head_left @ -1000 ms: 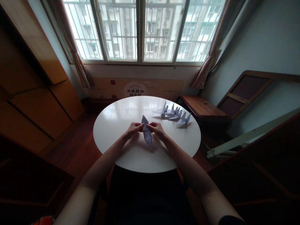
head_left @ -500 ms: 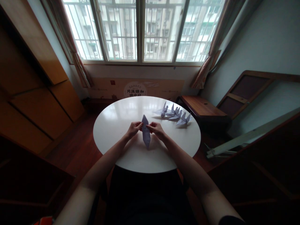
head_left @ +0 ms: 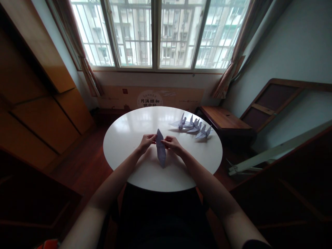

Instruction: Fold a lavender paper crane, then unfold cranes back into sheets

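Between my hands a folded sheet of grey-lilac paper [head_left: 161,152] stands long and narrow, pointed at both ends. My left hand [head_left: 147,142] pinches its left edge near the upper part. From the other side, my right hand [head_left: 171,143] grips the right edge, thumb lying on the paper's face. Both hands are over the middle of a round white table [head_left: 135,173]. Several folded paper cranes [head_left: 193,125] of the same colour stand grouped at the table's far right. The fingertips behind the paper are partly hidden.
A low wooden bench [head_left: 224,117] stands beyond the table's right side, with a wooden frame [head_left: 275,98] leaning near the wall. Orange-brown cabinets [head_left: 46,121] line the left. A barred window [head_left: 155,34] and a printed cardboard panel [head_left: 111,95] are ahead.
The folded paper has tilted a little and shifted slightly toward me, its top end lower. My left hand has moved slightly left. The cranes have stayed in place.
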A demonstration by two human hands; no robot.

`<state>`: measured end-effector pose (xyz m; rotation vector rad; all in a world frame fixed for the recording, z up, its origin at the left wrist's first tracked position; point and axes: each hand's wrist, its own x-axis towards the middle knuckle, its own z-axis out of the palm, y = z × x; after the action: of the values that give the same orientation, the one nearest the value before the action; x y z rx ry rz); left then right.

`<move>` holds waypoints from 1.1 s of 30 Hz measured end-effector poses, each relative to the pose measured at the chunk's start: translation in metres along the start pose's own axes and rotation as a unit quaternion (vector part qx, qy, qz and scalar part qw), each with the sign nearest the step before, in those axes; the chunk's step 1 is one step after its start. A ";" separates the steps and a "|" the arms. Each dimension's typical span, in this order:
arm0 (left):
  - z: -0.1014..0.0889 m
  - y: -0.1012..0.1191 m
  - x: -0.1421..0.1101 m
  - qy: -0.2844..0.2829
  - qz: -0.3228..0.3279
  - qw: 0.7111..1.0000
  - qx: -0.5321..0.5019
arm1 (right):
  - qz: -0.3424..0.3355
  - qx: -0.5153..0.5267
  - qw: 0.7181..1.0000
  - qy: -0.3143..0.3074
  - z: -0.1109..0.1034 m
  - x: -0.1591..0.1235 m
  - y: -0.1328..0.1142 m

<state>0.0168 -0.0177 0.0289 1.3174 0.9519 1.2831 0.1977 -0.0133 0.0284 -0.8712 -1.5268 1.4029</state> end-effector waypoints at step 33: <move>-0.001 0.003 0.002 -0.006 0.011 0.995 -0.098 | 0.087 -0.004 0.990 -0.115 -0.001 -0.006 -0.003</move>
<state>0.0162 -0.0158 0.0324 1.1854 0.7837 1.3487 0.2009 -0.0192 0.0303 -0.8904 -1.6606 1.6721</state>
